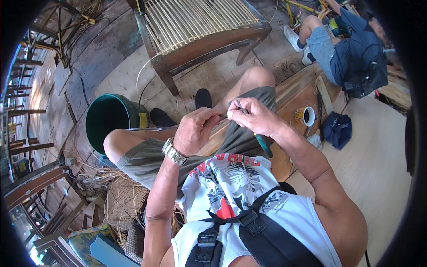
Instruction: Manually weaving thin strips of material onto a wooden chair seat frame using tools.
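Observation:
Close together above my lap, both hands are closed. My left hand [195, 130], with a metal watch at its wrist, is pinched on something small and hidden near the right fingertips. A thin dark piece [241, 107] sticks out from the fingers of my right hand [254, 117]; its kind is unclear. Below that hand, a tool with a green handle [263, 145] lies against my thigh. Ahead stands a dark wooden chair frame [209, 46] with pale cane strands [202, 20] strung across it, and one loose strand curves down at its left.
A green bucket [108, 122] stands by my left knee. To the right are a cup of dark liquid [305, 116] and a navy cap [337, 130]. Another person [360, 49] sits at the upper right. Cane scraps [100, 175] and wooden frames [33, 184] lie at left.

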Motion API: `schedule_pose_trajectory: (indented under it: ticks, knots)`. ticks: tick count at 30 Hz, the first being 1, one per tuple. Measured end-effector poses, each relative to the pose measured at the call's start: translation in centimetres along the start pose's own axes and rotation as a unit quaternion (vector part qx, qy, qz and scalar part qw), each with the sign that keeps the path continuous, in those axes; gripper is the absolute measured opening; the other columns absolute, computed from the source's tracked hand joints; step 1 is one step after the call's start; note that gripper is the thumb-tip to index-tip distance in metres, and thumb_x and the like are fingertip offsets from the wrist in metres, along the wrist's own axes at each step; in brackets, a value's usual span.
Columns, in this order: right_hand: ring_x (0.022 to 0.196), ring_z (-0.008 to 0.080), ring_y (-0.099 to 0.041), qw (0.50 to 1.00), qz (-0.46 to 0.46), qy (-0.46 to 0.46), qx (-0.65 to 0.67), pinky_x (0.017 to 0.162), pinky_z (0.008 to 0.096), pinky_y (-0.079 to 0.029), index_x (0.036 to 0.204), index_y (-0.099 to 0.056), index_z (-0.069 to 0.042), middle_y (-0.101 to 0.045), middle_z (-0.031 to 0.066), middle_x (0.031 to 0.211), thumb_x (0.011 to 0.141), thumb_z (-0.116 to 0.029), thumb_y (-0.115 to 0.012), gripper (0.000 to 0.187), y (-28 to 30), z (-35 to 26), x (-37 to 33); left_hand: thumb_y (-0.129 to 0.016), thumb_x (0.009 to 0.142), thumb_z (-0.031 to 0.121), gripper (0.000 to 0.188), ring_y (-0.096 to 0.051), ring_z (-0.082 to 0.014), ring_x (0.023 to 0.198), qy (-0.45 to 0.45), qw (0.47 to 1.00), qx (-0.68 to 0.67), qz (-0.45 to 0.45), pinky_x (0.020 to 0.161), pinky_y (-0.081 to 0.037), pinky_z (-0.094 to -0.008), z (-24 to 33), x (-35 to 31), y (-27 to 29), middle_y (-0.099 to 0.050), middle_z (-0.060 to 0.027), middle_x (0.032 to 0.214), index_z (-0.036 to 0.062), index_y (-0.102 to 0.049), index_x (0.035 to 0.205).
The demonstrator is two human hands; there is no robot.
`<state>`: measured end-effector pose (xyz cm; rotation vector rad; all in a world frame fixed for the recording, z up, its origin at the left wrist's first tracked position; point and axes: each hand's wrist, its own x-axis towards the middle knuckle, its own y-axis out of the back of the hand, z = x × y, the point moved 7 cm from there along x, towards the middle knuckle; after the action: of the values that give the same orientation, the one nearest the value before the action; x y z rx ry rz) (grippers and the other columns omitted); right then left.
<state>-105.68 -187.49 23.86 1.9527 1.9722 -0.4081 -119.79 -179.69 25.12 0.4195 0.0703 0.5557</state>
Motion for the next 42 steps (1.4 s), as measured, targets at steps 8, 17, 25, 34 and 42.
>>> schedule_pose_trajectory:
  ticks: [8, 17, 25, 34, 42]
  knots:
    - [0.062, 0.0022, -0.044, 0.999, 0.035, 0.01, 0.036, 0.056, 0.0189, -0.035, 0.087, -0.061, -0.004, -0.052, -0.0054, 0.071, 0.097, -0.013, -0.058, 0.014, -1.2, -0.3, 0.9, -0.069, 0.088, 0.007, 0.009, -0.058, -0.0234, 0.072, -0.043, 0.918, 0.147, 0.366, 0.065, -0.047, -0.0316, 2.3, -5.1, 2.7, -0.062, -0.0092, 0.083, 0.0025, -0.065, 0.094]
    - [0.06, 0.0009, -0.041, 0.997, 0.04, 0.052, 0.029, 0.053, 0.0188, -0.031, 0.088, -0.061, -0.005, -0.048, -0.0076, 0.068, 0.097, -0.011, -0.058, 0.012, -4.8, -0.4, 2.1, -0.061, 0.099, 0.021, 0.024, -0.064, -0.0108, 0.084, 0.178, 0.717, -0.627, 0.246, 0.076, -0.053, -0.0252, -4.6, -5.7, -3.3, -0.07, -0.0051, 0.097, 0.0005, -0.065, 0.111]
    - [0.069, 0.0023, -0.046, 0.999, 0.012, -0.009, 0.042, 0.064, 0.0194, -0.039, 0.087, -0.062, -0.003, -0.055, -0.0056, 0.076, 0.097, -0.014, -0.058, 0.015, -6.5, 1.8, 3.1, -0.065, 0.097, 0.02, 0.019, -0.068, -0.014, 0.078, 0.232, 0.709, -0.602, 0.286, 0.071, -0.057, -0.0256, -7.6, -7.6, -3.2, -0.071, -0.0091, 0.091, 0.0012, -0.064, 0.095]
    - [0.088, 0.0105, -0.055, 0.995, -0.053, -0.071, 0.046, 0.079, 0.0259, -0.045, 0.119, -0.051, -0.004, -0.057, 0.0015, 0.097, 0.08, -0.011, -0.071, 0.044, -6.0, 5.1, 2.2, -0.063, 0.098, 0.018, 0.015, -0.069, -0.0161, 0.078, 0.214, 0.646, -0.675, 0.284, 0.072, -0.057, -0.0278, -9.7, -8.9, -2.0, -0.07, -0.0107, 0.091, 0.003, -0.061, 0.095]
    - [0.085, 0.0178, -0.058, 0.978, -0.076, -0.084, -0.173, 0.086, 0.0332, -0.047, 0.122, -0.054, -0.007, -0.06, 0.0027, 0.091, 0.093, -0.02, -0.059, 0.032, -7.6, 3.6, -1.0, -0.059, 0.099, 0.016, 0.016, -0.071, -0.024, 0.09, 0.213, 0.624, -0.694, 0.289, 0.08, -0.061, -0.0359, -10.3, -8.7, -2.1, -0.069, -0.0112, 0.091, 0.0005, -0.061, 0.096]
